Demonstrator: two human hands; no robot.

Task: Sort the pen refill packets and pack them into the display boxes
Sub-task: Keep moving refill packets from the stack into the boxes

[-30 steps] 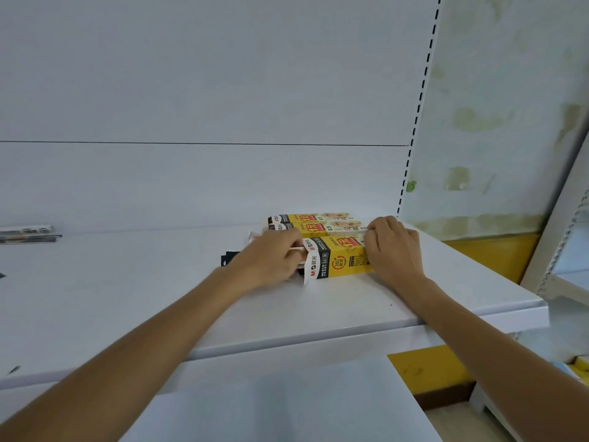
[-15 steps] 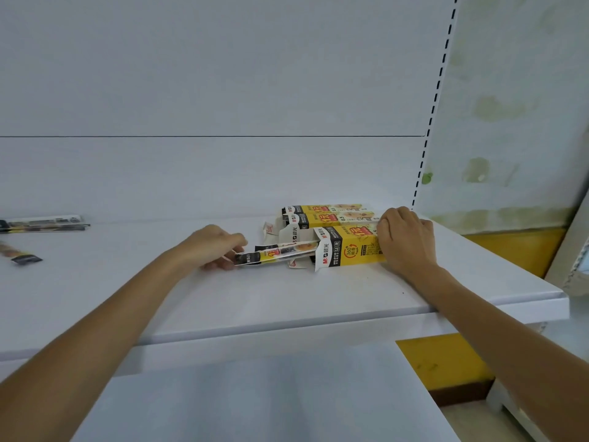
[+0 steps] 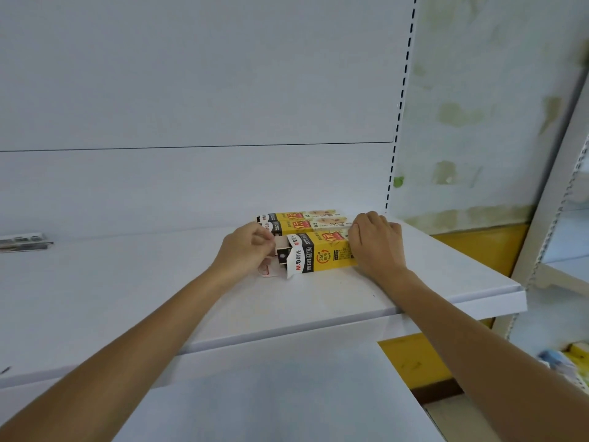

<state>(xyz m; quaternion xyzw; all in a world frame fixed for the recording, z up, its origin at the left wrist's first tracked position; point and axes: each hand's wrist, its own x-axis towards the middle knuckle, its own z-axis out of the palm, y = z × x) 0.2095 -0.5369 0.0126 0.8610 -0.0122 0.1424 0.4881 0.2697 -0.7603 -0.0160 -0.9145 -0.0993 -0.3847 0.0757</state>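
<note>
Lower shelf (image 3: 255, 403) closest to the camera, white, running under the forearms; above it the white shelf board (image 3: 127, 301) where the work sits, its front edge crossed by both arms.

Left hand (image 3: 243, 252) on the board at the open left end of the nearest display box (image 3: 331, 255); fingers curled in tight, tips right at the box mouth; the dark end of a refill packet (image 3: 282, 252) shows in that mouth, the rest of it hidden inside; cannot tell whether the fingertips pinch that end or only press on it. End flap (image 3: 291, 266) of the box hangs open, white with red lettering, bent toward the near side; a second pale flap lies on the board under the hand.

Right hand (image 3: 376, 245) palm down over the right end of the same box; fingers bent over its top, thumb on the near face; it grips the box against the board.

Box itself yellow with a black band, lying flat on its long side, lengthwise left to right.

Just behind it, touching or nearly so, two more display boxes (image 3: 302, 220), same yellow print, lying parallel, side by side.

Far left on the board, well apart from the boxes, loose packets (image 3: 24, 241) in a small flat pile; print too small to read.

Behind everything the white back panel (image 3: 191, 90); slotted upright (image 3: 402, 100) at its right edge; stained wall (image 3: 478, 122) beyond, with a yellow band (image 3: 478, 244) low down; neighbouring rack (image 3: 554, 193) at the far right, blurred.
</note>
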